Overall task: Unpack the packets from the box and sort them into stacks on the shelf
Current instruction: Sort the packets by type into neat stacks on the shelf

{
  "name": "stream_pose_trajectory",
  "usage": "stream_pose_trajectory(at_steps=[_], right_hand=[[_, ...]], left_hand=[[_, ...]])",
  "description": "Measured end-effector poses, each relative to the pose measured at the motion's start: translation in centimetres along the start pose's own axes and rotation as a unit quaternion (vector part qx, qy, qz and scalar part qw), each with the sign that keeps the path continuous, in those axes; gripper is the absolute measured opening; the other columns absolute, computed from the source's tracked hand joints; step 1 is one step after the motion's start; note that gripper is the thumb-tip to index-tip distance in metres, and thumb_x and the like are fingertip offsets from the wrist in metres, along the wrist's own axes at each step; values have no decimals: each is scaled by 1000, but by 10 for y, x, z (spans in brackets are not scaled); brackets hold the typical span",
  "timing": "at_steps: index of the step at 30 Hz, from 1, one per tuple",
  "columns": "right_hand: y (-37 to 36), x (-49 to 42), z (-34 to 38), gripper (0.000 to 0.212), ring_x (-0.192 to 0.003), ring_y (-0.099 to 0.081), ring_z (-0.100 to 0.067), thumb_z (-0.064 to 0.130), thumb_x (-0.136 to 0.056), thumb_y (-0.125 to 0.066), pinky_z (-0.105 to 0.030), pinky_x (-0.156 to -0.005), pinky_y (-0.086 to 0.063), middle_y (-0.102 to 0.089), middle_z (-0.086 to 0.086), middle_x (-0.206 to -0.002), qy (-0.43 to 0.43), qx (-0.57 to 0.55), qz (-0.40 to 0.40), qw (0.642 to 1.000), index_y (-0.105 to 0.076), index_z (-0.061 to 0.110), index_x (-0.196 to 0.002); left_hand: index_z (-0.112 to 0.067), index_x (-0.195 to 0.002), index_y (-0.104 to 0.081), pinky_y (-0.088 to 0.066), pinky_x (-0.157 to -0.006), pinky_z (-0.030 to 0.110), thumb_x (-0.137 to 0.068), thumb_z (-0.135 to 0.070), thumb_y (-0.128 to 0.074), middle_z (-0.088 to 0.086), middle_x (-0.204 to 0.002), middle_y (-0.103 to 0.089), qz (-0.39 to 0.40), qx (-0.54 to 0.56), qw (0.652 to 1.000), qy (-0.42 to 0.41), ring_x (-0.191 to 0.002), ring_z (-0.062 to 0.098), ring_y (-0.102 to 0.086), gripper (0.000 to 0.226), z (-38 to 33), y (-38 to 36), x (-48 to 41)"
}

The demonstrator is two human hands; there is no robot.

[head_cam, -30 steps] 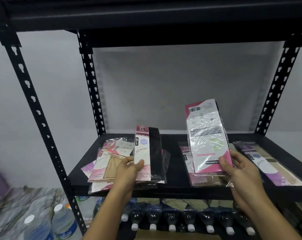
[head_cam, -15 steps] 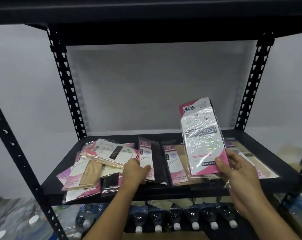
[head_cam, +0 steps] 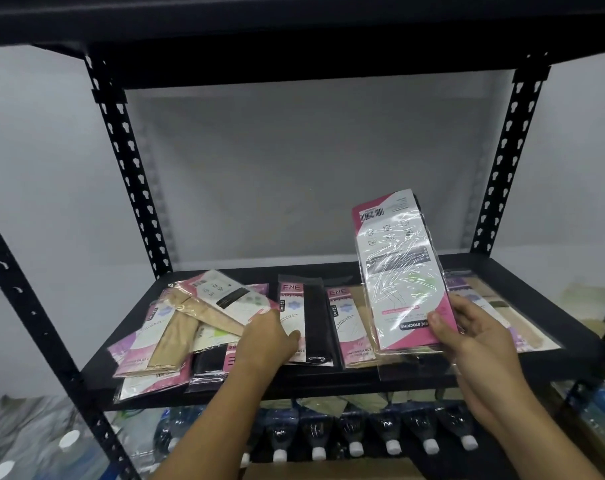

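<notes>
While the right hand [head_cam: 481, 337] grips a glossy rectangular packet [head_cam: 403, 271], the left hand [head_cam: 264, 336] presses flat packets [head_cam: 304, 320].

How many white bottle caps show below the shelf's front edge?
7 in a row. The left forearm may hide more.

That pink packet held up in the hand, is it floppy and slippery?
Probably fairly stiff: the pink packet stands upright though the right hand grips only its bottom edge. Its shiny, crinkled wrap looks slippery. It seems light, being thin and flat.
</notes>
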State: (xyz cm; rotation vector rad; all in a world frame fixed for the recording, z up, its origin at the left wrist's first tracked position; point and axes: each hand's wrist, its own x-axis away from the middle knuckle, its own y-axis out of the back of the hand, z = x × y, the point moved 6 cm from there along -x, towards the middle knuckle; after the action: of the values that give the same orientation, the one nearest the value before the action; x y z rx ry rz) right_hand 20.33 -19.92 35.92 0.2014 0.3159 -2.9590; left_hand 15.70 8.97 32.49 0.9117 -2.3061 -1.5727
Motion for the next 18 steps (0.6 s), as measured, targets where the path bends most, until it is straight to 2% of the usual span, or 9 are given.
stream_pose_trajectory(at_steps=[5,8,10,11,13,15,18], right_hand=[[-6,0,-4,28,-102,-67,-24,2,-83,-65,-48,-98,-48,-72,1,-103,-1,6,11,1000,-68,24,-99],[-11,1,-6,28,-103,-67,-25,3,-83,-66,-50,-98,-48,-72,1,-103,0,14,15,1000,-69,28,-95],[-15,2,-7,28,-102,-67,-26,1,-83,-65,-50,-97,-49,-72,0,-102,-1,11,20,1000,-69,26,-95],[-18,3,-7,28,-102,-67,-25,0,-83,-65,-50,-97,-49,-73,0,-101,-1,10,24,1000,-69,25,-95],[-24,6,-6,30,-100,-67,-24,-2,-84,-63,-47,-95,-50,-73,1,-98,-1,6,31,1000,-69,26,-90],[-32,8,-6,30,-99,-68,-23,-3,-84,-63,-45,-93,-52,-74,2,-96,-6,0,41,999,-70,26,-88],[-43,12,-12,26,-98,-69,-24,-2,-83,-63,-45,-91,-53,-73,-1,-99,-27,-11,55,998,-69,18,-99]], left_hand=[[-8,-121,-57,-49,-86,35,-90,-43,-57,10,-114,-65,-36,-30,999,-28,-105,27,-61,46,-8,11,4],[-15,-120,-58,-49,-79,34,-90,-46,-55,5,-111,-67,-68,-33,997,-22,-102,27,-63,43,-8,26,11],[-19,-112,-62,-46,-72,31,-89,-47,-56,1,-102,-68,-95,16,995,-26,-93,22,-65,37,-9,38,18],[-21,-106,-65,-46,-68,30,-89,-46,-58,-1,-95,-68,-94,88,991,-30,-85,17,-65,31,-10,41,21],[-23,-95,-67,-49,-63,28,-88,-42,-63,-1,-88,-68,-38,291,956,-25,-70,11,-62,21,-15,40,27],[-23,-96,-67,-53,-62,30,-88,-39,-66,3,-98,-68,57,444,894,-3,-67,13,-63,18,-23,32,37],[-21,-109,-67,-58,-71,30,-88,-39,-67,2,-107,-71,155,525,837,-5,-81,17,-69,28,-40,22,52]])
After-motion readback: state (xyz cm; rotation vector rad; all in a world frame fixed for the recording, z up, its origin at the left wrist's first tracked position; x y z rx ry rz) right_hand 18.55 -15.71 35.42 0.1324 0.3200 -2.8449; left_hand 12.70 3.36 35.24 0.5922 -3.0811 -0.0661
